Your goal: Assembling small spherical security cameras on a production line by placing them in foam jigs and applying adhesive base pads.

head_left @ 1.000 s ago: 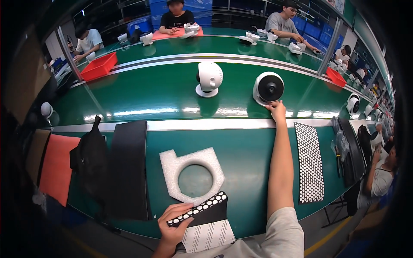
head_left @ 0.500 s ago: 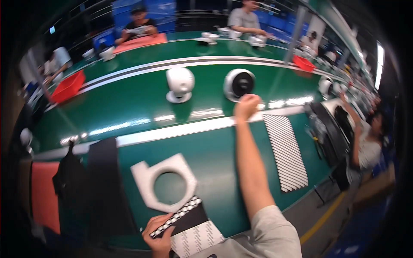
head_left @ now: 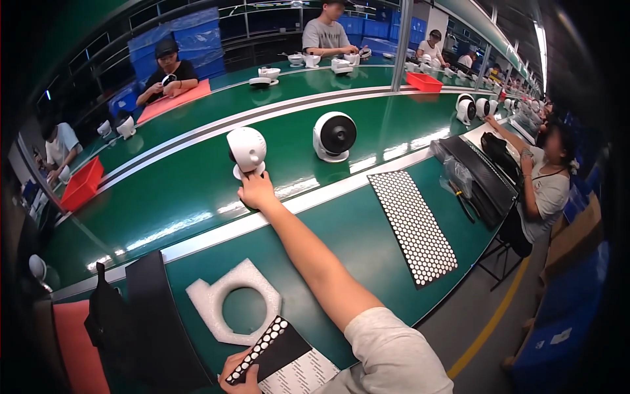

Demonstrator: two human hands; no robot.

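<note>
My left hand (head_left: 240, 375), low in the view, is closed round the edge of a black sheet with white round pads (head_left: 283, 353); its lower part is white printed backing. My right hand (head_left: 257, 192) reaches forward to the green line, its fingers closed on the base of a white round-headed fan (head_left: 249, 148). That fan's head faces away to the left. To its right a second fan (head_left: 336, 134) stands upright on its own base, its black round front toward me. Just beyond my left hand lies a white foam block (head_left: 205, 299) with a large round hole.
A larger sheet of white round pads (head_left: 415, 226) lies to the right. Black sheets (head_left: 161, 308) and a red-orange mat (head_left: 79, 341) are at left. Red bins (head_left: 84, 184) stand along the line. Co-workers sit across it and at right, near a black case and pliers (head_left: 466, 200).
My right hand has gone left from the base of the black-fronted fan to the base of the other fan. My left hand keeps hold of the pad sheet. The whole view has shifted.
</note>
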